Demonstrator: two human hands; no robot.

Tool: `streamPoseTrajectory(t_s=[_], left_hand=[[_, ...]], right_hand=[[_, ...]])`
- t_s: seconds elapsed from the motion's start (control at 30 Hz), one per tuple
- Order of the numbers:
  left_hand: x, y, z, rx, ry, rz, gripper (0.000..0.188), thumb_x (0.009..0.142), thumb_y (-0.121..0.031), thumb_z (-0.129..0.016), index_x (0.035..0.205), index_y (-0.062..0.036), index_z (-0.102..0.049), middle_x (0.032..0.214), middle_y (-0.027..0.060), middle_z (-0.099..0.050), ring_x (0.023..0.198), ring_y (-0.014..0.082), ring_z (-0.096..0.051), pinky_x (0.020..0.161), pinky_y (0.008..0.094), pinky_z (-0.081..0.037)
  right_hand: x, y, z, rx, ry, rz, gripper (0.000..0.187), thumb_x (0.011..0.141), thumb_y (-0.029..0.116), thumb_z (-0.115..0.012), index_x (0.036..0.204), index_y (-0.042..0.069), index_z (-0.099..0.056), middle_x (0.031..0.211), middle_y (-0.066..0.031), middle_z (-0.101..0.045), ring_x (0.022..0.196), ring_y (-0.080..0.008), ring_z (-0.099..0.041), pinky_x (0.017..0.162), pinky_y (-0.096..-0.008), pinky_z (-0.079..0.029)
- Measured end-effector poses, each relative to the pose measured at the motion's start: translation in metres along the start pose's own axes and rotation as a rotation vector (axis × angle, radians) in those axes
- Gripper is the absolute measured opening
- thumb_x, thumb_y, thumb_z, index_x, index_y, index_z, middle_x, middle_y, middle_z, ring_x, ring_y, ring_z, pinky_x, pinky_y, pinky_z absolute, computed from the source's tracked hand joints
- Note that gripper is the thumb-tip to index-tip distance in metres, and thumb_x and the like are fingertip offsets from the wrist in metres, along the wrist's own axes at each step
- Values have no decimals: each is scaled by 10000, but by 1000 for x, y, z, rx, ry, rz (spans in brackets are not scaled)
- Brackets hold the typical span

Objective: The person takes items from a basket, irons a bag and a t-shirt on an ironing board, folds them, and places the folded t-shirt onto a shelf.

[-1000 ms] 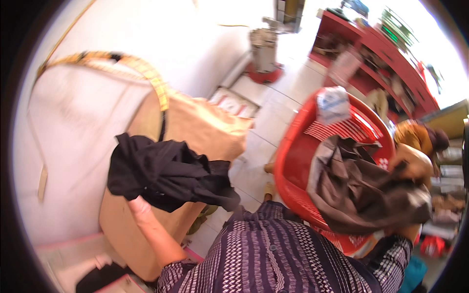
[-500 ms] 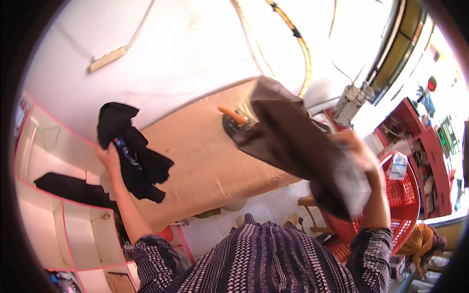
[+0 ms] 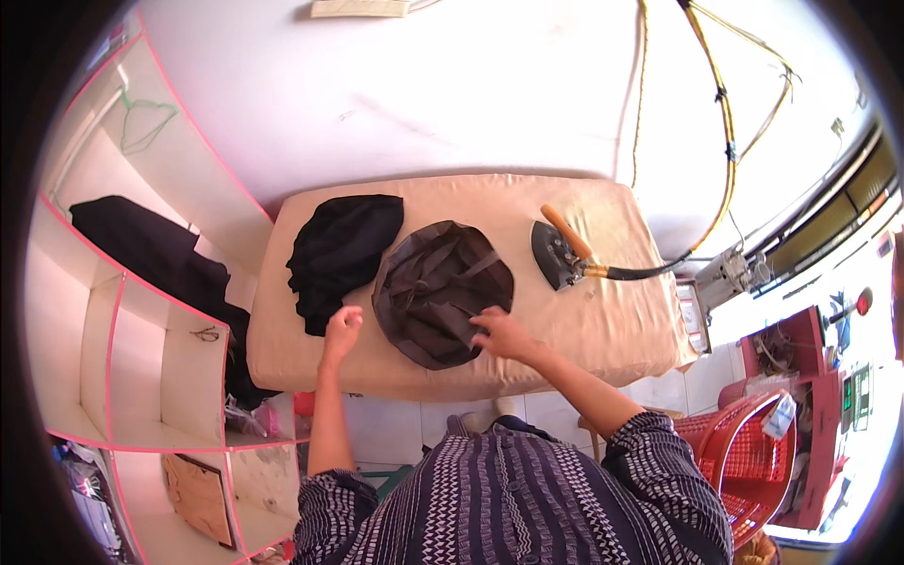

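Note:
A black garment (image 3: 344, 250) lies on the left part of a beige padded table. My left hand (image 3: 346, 327) is by its lower edge, with the fingers curled in and nothing visible in them. To the right of it a dark brown cloth item (image 3: 433, 282) is spread in a roughly round shape, with folds and a strap across it. My right hand (image 3: 504, 334) is at its lower right edge, fingers apart and touching the cloth. Farther right sits a dark iron (image 3: 557, 254) with a wooden handle, joined to a black hose.
The beige table (image 3: 584, 348) stands against a white wall. White shelves (image 3: 141, 452) with pink edging are at the left, with black cloth (image 3: 151, 245) draped over them. A red basket (image 3: 753, 461) stands at the lower right. A yellow hose (image 3: 725, 122) hangs behind the iron.
The black garment from my left hand and the brown cloth from my right hand now lie on the table. The view has turned, uncovering the whole iron.

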State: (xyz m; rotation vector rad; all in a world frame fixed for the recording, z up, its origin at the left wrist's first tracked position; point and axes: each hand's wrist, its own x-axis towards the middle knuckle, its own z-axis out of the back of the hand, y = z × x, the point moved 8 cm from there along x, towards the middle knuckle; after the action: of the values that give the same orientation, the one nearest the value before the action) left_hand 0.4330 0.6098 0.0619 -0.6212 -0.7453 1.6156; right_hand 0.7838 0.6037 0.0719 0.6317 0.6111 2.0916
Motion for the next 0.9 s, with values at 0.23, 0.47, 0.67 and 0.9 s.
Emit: streamPoseTrajectory(t_s=[0.23,0.47,0.67,0.9], left_hand=[[-87,33,-76,-329,64,676,701,781,-448,-718,1222,17,-433,947,148,-608,655,211,-629,620,328,-521],[-91,-23,-139,-472,-53,679,906,720,-397,-787,1325,41,-276,1145,229,-519,912,296,-637,715,361,-545],[-55,12,-61,84,-306,559,554,755,-108,-624,1240,60,-415,1205,315,-527,1101,434,-542,936,450,-432],[-18,-28,51,540,-252,197,397,832,-228,-607,1108,44,-519,960,275,-633,922,451,-601,816,501,-467]], right_hand=[[60,-97,57,21,-313,-279,274,763,82,-647,1029,21,-625,1022,-177,-612,925,-330,-622,802,-386,-500],[169,-124,15,10,-256,-285,520,761,210,-713,1202,12,-521,1156,-227,-594,1072,-401,-568,914,-444,-459],[211,-151,22,26,-83,-100,327,740,67,-578,1058,22,-641,879,-205,-679,860,-383,-656,764,-435,-527],[233,-77,85,-16,541,-323,382,735,22,-401,1000,19,-676,630,-198,-643,485,-253,-645,486,-376,-545]])
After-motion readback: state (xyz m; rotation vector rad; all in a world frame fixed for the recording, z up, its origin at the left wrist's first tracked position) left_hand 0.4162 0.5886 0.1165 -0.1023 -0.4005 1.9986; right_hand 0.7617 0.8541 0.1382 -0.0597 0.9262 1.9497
